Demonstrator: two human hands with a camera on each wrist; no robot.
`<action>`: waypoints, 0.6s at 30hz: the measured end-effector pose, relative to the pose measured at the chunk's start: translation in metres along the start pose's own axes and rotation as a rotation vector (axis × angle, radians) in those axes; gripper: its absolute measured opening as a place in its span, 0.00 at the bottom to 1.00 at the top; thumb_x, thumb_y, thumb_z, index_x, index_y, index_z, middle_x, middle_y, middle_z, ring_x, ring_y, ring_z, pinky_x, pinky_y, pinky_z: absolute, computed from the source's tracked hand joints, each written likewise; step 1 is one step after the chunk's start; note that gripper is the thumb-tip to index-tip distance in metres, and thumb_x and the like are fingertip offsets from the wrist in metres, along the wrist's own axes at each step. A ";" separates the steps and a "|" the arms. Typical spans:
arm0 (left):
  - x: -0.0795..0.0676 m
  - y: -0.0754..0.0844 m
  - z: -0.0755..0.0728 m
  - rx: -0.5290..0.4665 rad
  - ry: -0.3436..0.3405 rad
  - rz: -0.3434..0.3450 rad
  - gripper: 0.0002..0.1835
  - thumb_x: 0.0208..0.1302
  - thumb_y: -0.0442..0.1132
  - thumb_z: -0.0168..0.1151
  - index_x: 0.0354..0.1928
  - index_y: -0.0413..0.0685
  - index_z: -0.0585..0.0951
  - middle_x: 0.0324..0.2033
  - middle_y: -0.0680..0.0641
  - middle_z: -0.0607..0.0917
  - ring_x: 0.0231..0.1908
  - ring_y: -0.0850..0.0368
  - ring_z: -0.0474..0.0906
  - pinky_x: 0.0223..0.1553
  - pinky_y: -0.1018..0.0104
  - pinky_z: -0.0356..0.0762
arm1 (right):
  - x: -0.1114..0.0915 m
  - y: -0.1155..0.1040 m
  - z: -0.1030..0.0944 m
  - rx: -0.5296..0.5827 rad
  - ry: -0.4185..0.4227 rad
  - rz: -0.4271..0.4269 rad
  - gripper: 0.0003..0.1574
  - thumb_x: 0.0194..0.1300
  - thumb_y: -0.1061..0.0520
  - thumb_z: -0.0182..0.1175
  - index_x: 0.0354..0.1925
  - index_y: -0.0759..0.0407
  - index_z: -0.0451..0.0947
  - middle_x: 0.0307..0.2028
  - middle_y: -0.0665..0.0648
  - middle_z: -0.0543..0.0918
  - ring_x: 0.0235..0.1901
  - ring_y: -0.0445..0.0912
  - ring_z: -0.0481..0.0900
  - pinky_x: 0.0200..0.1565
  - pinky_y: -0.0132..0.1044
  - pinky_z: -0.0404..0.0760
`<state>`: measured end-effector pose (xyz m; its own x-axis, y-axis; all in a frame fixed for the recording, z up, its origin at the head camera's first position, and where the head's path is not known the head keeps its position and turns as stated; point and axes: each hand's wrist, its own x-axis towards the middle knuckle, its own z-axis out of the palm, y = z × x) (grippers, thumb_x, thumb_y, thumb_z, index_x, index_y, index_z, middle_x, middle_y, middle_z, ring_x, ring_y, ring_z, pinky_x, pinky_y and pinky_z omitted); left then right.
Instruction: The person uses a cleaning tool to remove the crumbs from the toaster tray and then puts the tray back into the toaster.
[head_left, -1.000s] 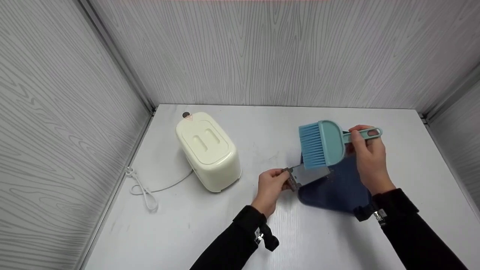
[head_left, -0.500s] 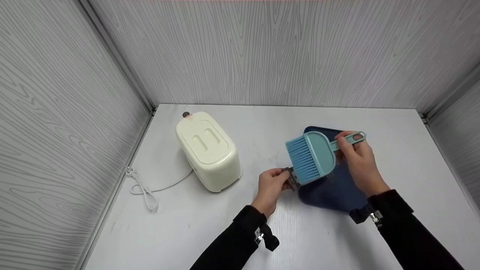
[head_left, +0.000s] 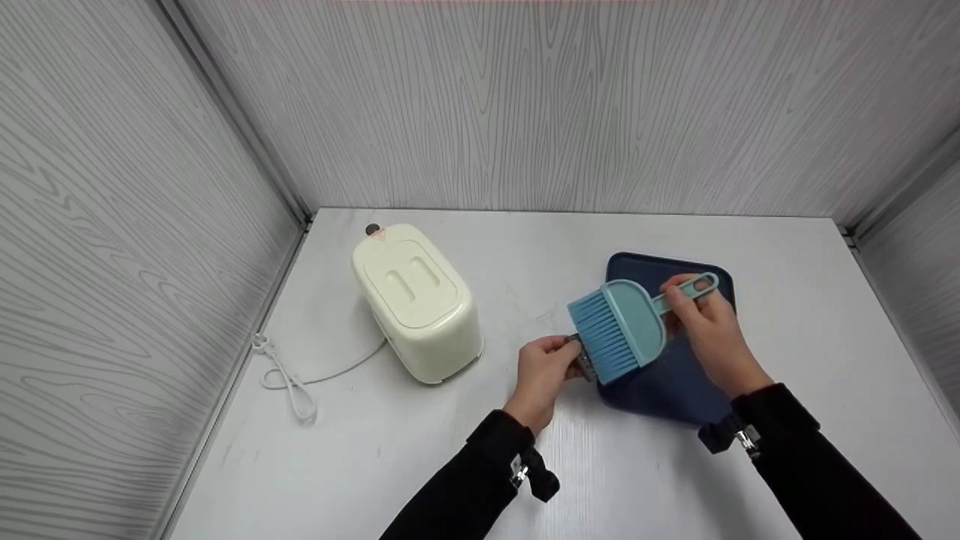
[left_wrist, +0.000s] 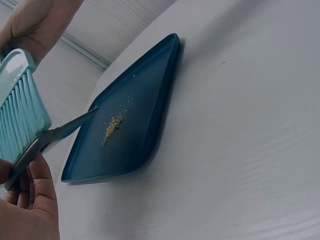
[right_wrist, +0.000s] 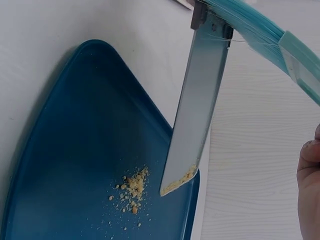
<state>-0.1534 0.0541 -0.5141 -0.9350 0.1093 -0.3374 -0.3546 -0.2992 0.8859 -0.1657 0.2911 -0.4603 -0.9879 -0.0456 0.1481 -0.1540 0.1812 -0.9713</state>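
My left hand [head_left: 538, 381] pinches the dark end of a thin metal crumb tray [right_wrist: 196, 100], held out over a dark blue tray [head_left: 675, 386]. In my right hand [head_left: 714, 341] is a light-blue brush [head_left: 637, 324], gripped by its looped handle. The brush's bristles [left_wrist: 22, 117] lie against the crumb tray near its dark end, covering most of it in the head view. Yellowish crumbs line the far lip of the crumb tray in the right wrist view. A small heap of crumbs [right_wrist: 134, 186] is on the blue tray underneath.
A cream toaster [head_left: 416, 300] with a lid-like top stands to the left. Its white cord [head_left: 330, 377] leads to a bundled loop [head_left: 291, 386] at the table's left edge. Grey wood-grain panels [head_left: 525, 105] wall in the white table [head_left: 450, 465].
The right hand has brought the brush left and down along the crumb tray toward its dark end. The left hand has stayed almost still.
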 end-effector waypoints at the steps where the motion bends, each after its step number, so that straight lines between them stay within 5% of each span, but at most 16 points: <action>1: -0.001 0.000 0.000 0.000 0.001 0.000 0.08 0.68 0.32 0.63 0.45 0.34 0.86 0.35 0.41 0.86 0.31 0.55 0.85 0.39 0.61 0.87 | 0.000 0.001 -0.001 -0.013 -0.002 0.001 0.26 0.82 0.44 0.49 0.57 0.66 0.69 0.35 0.58 0.80 0.31 0.44 0.77 0.32 0.36 0.80; 18: 0.000 0.001 0.003 0.011 0.044 0.018 0.08 0.65 0.31 0.64 0.43 0.33 0.86 0.35 0.41 0.87 0.28 0.56 0.85 0.35 0.63 0.86 | -0.004 0.018 -0.030 -0.092 0.035 0.045 0.25 0.82 0.43 0.49 0.58 0.63 0.69 0.35 0.53 0.79 0.32 0.42 0.77 0.33 0.32 0.79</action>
<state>-0.1537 0.0566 -0.5126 -0.9403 0.0621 -0.3345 -0.3377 -0.2899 0.8955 -0.1646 0.3237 -0.4732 -0.9936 -0.0012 0.1131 -0.1092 0.2716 -0.9562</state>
